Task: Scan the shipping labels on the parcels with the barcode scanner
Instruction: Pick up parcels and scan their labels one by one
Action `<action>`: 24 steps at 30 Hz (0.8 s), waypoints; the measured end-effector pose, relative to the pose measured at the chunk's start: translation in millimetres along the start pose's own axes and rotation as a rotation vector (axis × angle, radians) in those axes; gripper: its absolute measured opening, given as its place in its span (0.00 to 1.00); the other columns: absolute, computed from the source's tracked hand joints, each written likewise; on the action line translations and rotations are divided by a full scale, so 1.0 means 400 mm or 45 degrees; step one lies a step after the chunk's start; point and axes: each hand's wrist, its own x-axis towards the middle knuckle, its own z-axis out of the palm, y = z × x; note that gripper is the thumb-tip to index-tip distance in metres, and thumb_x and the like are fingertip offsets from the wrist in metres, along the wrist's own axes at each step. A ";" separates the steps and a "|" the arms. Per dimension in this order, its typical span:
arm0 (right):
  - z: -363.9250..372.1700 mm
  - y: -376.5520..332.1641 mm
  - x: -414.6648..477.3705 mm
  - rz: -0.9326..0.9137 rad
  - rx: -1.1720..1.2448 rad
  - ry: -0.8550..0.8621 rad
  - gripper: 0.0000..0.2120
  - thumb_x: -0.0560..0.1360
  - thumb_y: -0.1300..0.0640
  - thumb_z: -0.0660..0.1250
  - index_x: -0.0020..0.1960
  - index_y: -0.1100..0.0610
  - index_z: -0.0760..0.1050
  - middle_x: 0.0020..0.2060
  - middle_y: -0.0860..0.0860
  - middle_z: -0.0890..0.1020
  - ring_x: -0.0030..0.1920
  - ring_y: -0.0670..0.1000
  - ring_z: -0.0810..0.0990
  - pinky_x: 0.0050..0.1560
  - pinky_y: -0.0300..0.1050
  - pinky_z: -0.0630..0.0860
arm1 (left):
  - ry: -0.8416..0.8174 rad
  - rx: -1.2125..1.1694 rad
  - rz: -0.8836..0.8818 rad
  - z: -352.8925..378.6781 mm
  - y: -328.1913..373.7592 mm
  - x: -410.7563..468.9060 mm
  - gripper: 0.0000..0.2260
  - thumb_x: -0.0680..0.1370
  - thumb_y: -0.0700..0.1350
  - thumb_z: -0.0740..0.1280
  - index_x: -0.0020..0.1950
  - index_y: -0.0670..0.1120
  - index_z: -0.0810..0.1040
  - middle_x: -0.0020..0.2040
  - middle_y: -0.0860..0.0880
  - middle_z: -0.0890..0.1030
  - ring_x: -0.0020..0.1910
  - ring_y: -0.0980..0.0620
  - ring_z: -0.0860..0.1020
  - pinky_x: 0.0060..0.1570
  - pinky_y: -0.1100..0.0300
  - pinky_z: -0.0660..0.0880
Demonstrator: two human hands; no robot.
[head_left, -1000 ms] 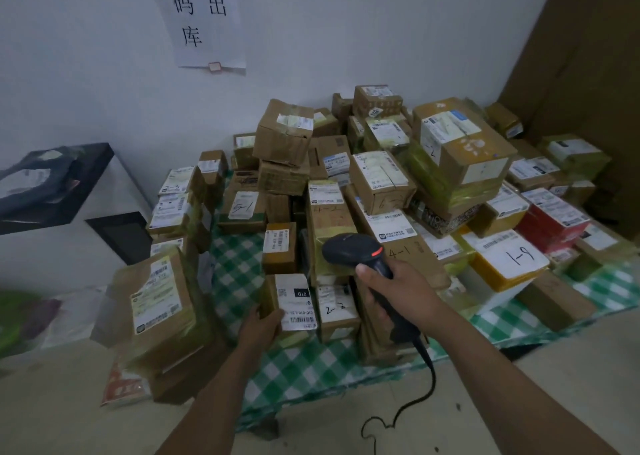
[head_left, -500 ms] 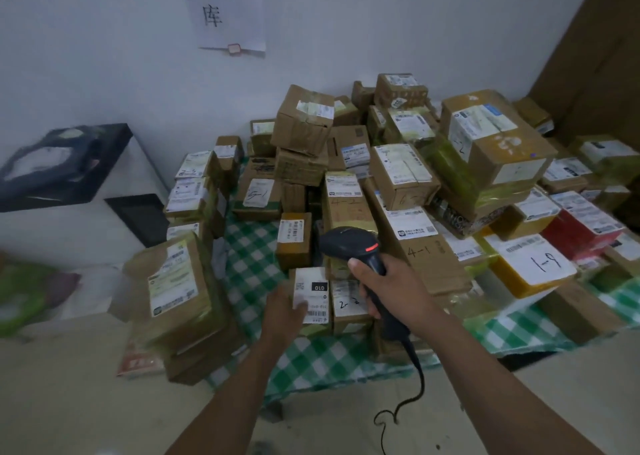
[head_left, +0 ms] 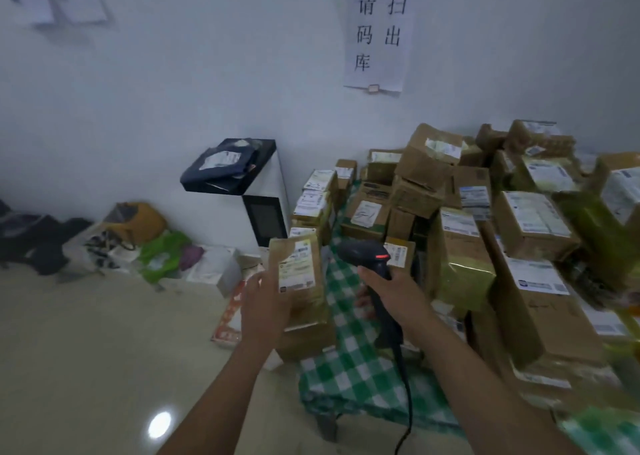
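Observation:
A tall brown parcel (head_left: 306,304) with a white shipping label (head_left: 297,268) stands at the left edge of the green-checked table (head_left: 349,361). My left hand (head_left: 265,307) grips its left side, thumb up. In my right hand (head_left: 398,293) is the black barcode scanner (head_left: 363,252), gripped by the handle. Its head shows a red light and sits just right of the parcel's label. The scanner's cable (head_left: 407,402) hangs down past the table's front. Several more labelled cardboard parcels (head_left: 460,243) are piled over the table to the right.
A white cabinet with a dark screen (head_left: 266,212) stands against the wall left of the table, with a black bag (head_left: 225,167) on top. Bags and packets (head_left: 138,236) lie on the floor along the wall. A paper sign (head_left: 379,29) hangs above.
The view has swung left. My left hand left the small parcel with the 010 label and took hold of the tall brown parcel at the table's left edge. The scanner followed leftward.

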 end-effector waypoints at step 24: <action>0.197 0.054 0.023 0.125 0.141 0.227 0.13 0.76 0.45 0.69 0.53 0.53 0.80 0.48 0.53 0.85 0.50 0.57 0.84 0.56 0.56 0.80 | -0.451 -1.229 -0.218 -0.048 -0.107 0.010 0.24 0.76 0.40 0.71 0.69 0.51 0.66 0.59 0.46 0.80 0.47 0.52 0.84 0.38 0.62 0.80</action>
